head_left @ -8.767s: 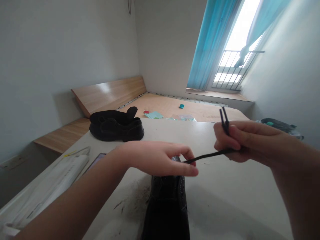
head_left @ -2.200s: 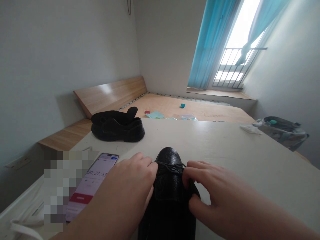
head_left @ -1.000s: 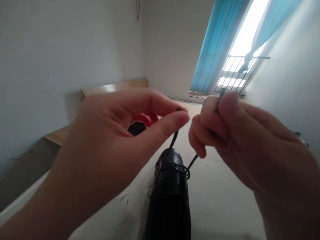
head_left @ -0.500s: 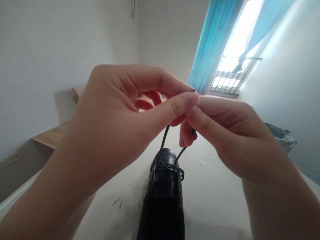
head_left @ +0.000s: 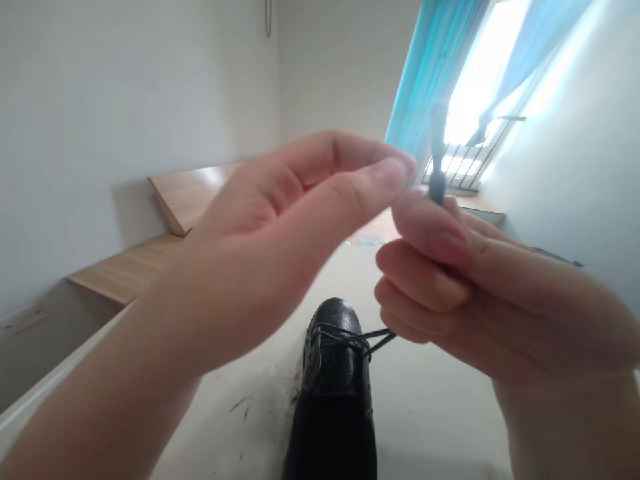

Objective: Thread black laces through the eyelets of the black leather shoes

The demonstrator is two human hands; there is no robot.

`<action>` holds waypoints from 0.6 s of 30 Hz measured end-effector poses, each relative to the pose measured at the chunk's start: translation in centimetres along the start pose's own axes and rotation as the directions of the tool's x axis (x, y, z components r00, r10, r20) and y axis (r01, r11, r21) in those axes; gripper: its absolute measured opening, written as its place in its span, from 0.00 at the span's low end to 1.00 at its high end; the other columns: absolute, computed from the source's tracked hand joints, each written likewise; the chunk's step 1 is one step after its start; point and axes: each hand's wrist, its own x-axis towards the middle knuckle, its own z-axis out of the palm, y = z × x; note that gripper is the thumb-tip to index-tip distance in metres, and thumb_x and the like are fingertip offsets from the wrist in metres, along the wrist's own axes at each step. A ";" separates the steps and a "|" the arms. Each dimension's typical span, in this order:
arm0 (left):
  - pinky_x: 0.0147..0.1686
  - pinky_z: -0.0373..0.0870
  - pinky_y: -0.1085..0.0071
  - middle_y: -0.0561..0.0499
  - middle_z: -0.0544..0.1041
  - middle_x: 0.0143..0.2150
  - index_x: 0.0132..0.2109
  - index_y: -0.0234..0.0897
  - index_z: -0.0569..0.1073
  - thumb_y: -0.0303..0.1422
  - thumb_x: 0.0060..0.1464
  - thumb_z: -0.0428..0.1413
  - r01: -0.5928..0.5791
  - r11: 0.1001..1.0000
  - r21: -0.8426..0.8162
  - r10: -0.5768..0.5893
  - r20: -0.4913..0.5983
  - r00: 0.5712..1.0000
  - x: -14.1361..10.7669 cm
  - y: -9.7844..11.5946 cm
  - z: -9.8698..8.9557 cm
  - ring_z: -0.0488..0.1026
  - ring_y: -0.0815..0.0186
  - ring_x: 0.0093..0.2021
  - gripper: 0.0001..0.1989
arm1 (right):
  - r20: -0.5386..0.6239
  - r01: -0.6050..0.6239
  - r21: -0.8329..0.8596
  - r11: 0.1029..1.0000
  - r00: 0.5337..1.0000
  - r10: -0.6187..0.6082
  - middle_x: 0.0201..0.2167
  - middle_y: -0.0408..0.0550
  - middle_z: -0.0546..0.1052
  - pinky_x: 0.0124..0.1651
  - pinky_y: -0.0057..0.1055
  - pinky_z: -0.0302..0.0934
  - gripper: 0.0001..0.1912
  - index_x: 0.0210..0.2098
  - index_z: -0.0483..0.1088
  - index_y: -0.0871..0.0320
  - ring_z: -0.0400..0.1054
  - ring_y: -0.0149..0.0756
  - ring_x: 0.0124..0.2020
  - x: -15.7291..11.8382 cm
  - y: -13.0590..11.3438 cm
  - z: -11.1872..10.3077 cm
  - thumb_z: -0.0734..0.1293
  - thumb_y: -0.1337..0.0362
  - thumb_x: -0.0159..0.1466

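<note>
A black leather shoe (head_left: 335,365) is on my outstretched foot, toe pointing away, below both hands. Two strands of its dark shoelace (head_left: 373,335) run from the eyelets to the right, up into my right hand (head_left: 460,287). That hand is closed round them, fingers curled and thumb pressed on top. A blurred dark length of lace (head_left: 437,185) sticks up above the thumb. My left hand (head_left: 295,233) is beside it, thumb and forefinger pinched together close to the right thumb. Whether anything is between those fingertips I cannot make out.
Wooden boards (head_left: 125,270) jut from the wall on the left. A blue curtain (head_left: 425,73) hangs by a bright window with bars (head_left: 453,163) at the back right. The pale floor (head_left: 430,413) has dark marks left of the shoe.
The hands were together above the shoe, a lace strand running to each. My right hand has moved right and turned, and both strands now lead to it. The left has shifted slightly right.
</note>
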 end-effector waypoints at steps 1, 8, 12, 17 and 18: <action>0.48 0.69 0.66 0.59 0.76 0.46 0.46 0.47 0.74 0.37 0.61 0.42 0.075 0.997 -0.018 -0.075 0.040 0.996 0.2 -0.6 -0.3 0.72 0.60 0.52 0.17 | -0.031 0.008 0.029 1.000 0.999 -0.007 0.18 0.35 0.47 0.17 0.20 0.44 0.17 0.26 0.59 0.54 0.40 0.24 0.16 0.0 0.0 0.1 0.53 0.61 0.72; 0.48 0.66 0.63 0.53 0.77 0.50 0.52 0.46 0.72 0.34 0.59 0.45 0.291 0.821 0.491 -0.553 0.555 0.622 -0.9 -3.5 0.3 0.72 0.58 0.49 0.17 | -0.216 0.035 -0.022 0.999 0.976 -0.039 0.18 0.35 0.45 0.16 0.19 0.46 0.16 0.26 0.56 0.53 0.38 0.23 0.14 0.7 0.4 1.0 0.50 0.60 0.70; 0.43 0.66 0.67 0.51 0.78 0.49 0.49 0.43 0.74 0.32 0.59 0.45 0.251 0.821 0.513 -0.556 0.618 0.555 -2.7 -4.2 1.0 0.74 0.59 0.46 0.16 | -0.365 -0.031 -0.176 0.984 0.930 -0.035 0.18 0.35 0.45 0.16 0.20 0.46 0.17 0.26 0.55 0.52 0.39 0.23 0.13 1.2 0.6 0.6 0.50 0.60 0.71; 0.40 0.67 0.67 0.52 0.81 0.44 0.47 0.44 0.77 0.34 0.57 0.50 0.225 0.825 0.518 -0.520 0.542 0.660 -4.1 -4.7 0.8 0.76 0.57 0.43 0.14 | -0.422 -0.030 -0.437 0.899 0.889 -0.175 0.16 0.35 0.49 0.17 0.25 0.43 0.20 0.28 0.62 0.51 0.43 0.22 0.12 -0.1 0.4 1.3 0.49 0.60 0.73; 0.41 0.68 0.67 0.52 0.81 0.44 0.47 0.45 0.77 0.34 0.56 0.51 0.228 0.826 0.516 -0.512 0.514 0.688 -4.3 -4.6 0.8 0.76 0.56 0.43 0.14 | -0.402 -0.028 -0.507 0.862 0.892 -0.207 0.16 0.35 0.51 0.17 0.26 0.43 0.21 0.28 0.64 0.51 0.44 0.22 0.12 -0.5 0.4 1.6 0.49 0.59 0.73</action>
